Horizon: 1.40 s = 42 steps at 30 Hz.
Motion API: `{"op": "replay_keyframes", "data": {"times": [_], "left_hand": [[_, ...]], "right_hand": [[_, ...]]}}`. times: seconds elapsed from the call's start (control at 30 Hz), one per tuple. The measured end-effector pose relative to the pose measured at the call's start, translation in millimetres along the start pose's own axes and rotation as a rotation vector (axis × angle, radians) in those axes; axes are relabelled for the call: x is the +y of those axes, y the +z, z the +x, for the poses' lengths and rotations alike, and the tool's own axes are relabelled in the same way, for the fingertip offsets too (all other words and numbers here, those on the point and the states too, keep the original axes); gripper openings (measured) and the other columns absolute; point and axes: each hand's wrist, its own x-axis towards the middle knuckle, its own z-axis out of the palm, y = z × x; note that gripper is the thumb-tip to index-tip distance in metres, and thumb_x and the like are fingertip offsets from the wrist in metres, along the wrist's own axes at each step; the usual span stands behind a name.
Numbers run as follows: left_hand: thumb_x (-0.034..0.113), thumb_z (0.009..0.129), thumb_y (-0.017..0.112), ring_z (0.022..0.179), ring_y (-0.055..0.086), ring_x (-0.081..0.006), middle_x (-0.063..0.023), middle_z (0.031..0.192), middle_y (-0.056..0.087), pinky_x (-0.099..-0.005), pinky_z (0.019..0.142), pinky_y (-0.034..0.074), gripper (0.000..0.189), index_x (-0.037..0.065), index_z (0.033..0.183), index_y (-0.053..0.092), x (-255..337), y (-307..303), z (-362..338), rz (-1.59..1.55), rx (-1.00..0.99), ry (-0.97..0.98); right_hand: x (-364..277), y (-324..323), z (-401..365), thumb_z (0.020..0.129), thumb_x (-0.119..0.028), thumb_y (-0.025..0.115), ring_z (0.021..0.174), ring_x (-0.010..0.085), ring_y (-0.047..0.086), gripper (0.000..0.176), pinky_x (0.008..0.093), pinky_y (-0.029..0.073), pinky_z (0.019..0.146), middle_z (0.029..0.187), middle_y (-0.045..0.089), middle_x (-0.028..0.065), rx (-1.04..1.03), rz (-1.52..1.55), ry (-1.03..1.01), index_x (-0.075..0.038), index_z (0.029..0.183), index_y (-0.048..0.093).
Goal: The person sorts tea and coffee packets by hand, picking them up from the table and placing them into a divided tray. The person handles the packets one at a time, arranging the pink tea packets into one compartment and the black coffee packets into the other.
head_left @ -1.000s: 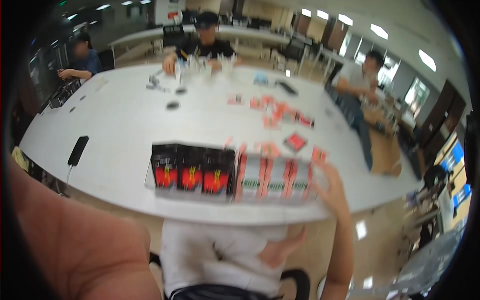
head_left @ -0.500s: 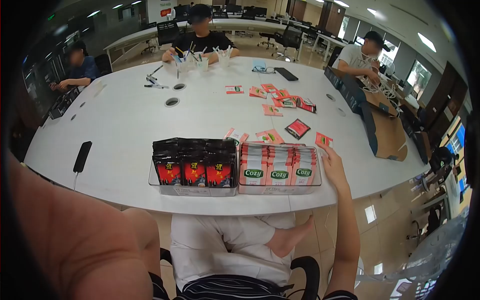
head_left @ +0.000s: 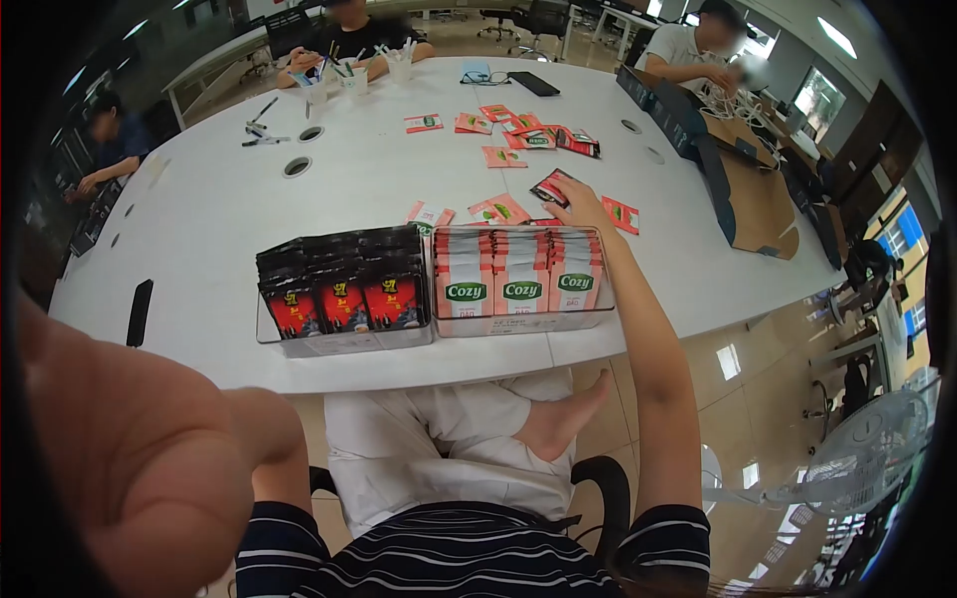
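Observation:
My right hand [head_left: 581, 206] reaches past the clear bins, its thumb and fingers closed around the right side of a dark red sachet [head_left: 548, 186] on the table. Below that wrist stands a clear bin [head_left: 523, 326] of upright pink Cozy sachets [head_left: 522, 289]. Beside it, on the left, another clear bin [head_left: 357, 342] holds black-and-red coffee sachets [head_left: 344, 302]. My left hand [head_left: 140, 458] is raised close to the camera at the lower left, palm and thumb base showing. Its fingers are out of sight, and it touches nothing visible.
Loose pink sachets [head_left: 498, 208] lie behind the bins, with more [head_left: 528, 137] farther back. A black phone [head_left: 141, 312] is at the left. Pens stand in cups [head_left: 353, 80] near a person opposite. Cardboard boxes [head_left: 748, 189] line the right edge, by another person handling white cables.
My right hand has moved left and away from me, from the lone pink sachet at the right to the dark red sachet. The view has tilted downward; my left hand stays near the camera.

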Motion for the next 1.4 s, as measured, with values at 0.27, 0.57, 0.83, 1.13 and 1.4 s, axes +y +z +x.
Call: {"op": "replay_keyframes", "data": {"times": [0.27,0.57,0.83,1.13,1.4], "left_hand": [[-0.003,0.076,0.068,0.111,0.060,-0.0256,-0.0079,0.115,0.068,-0.0454,0.106,0.033,0.036,0.012,0.108,0.063,-25.1,74.6,-102.7,0.307,-0.456,-0.200],[0.010,0.081,0.063,0.105,0.063,-0.0176,-0.0025,0.116,0.068,-0.0334,0.095,0.043,0.027,0.010,0.108,0.069,-43.1,89.3,-163.3,0.368,-0.693,-0.105],[0.004,0.072,0.069,0.089,0.067,-0.0181,-0.0027,0.103,0.071,-0.0272,0.075,0.049,0.032,0.008,0.104,0.067,-46.0,89.9,-159.5,0.285,-0.666,-0.135],[0.006,0.071,0.070,0.085,0.068,-0.0163,-0.0015,0.099,0.072,-0.0245,0.068,0.049,0.028,0.009,0.099,0.070,-47.5,90.2,-153.6,0.276,-0.699,-0.157],[0.006,0.072,0.071,0.083,0.068,-0.0152,-0.0014,0.097,0.072,-0.0237,0.065,0.049,0.025,0.009,0.097,0.071,-48.3,90.3,-154.1,0.264,-0.676,-0.170]], "right_hand": [[-34.6,-31.8,7.6,0.084,-0.027,0.059,0.090,0.0386,0.064,0.034,0.0488,0.051,0.078,0.098,0.066,0.0204,-0.135,-0.259,0.110,-0.003,0.107,0.062],[13.5,-17.4,35.9,0.079,-0.013,0.058,0.066,0.0271,0.069,0.014,0.0392,0.055,0.058,0.067,0.068,0.0115,0.124,-0.644,0.017,-0.002,0.082,0.066],[47.2,-19.0,80.9,0.082,-0.025,0.063,0.095,0.0255,0.063,0.029,0.0425,0.053,0.075,0.104,0.065,0.0125,0.149,-0.537,0.194,-0.005,0.103,0.062],[72.1,-6.4,108.9,0.088,-0.034,0.061,0.113,0.0291,0.053,0.046,0.0467,0.046,0.091,0.120,0.056,0.0116,-0.006,-0.415,0.243,-0.011,0.126,0.052],[88.7,4.3,95.2,0.090,-0.033,0.059,0.124,0.0309,0.048,0.044,0.0434,0.046,0.097,0.136,0.051,0.0121,0.140,-0.443,0.039,-0.012,0.129,0.056]]}}
